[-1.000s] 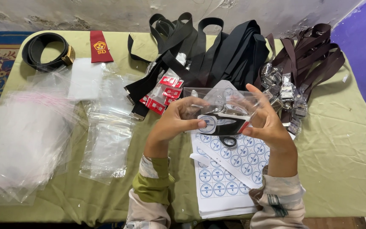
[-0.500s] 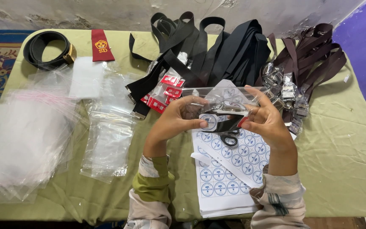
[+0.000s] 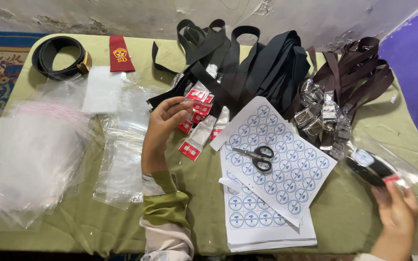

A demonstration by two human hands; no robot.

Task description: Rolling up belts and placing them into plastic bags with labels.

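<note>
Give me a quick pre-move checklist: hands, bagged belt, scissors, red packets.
1. Right hand grips the clear plastic bag with the black belt inside: ok, held at the table's right edge.
2. Bag sealed: cannot tell.
3. Left hand empty: ok, fingers half open beside the small red-and-white packets.
4. Black-handled scissors out of the hands' way: ok, lying closed on the white sheet of round blue stickers.
5. Pile of empty clear plastic bags within reach: ok, at left.

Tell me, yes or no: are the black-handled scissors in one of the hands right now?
No. The black-handled scissors lie alone on the white sheet of round blue stickers, between the left hand and the right hand.
</note>
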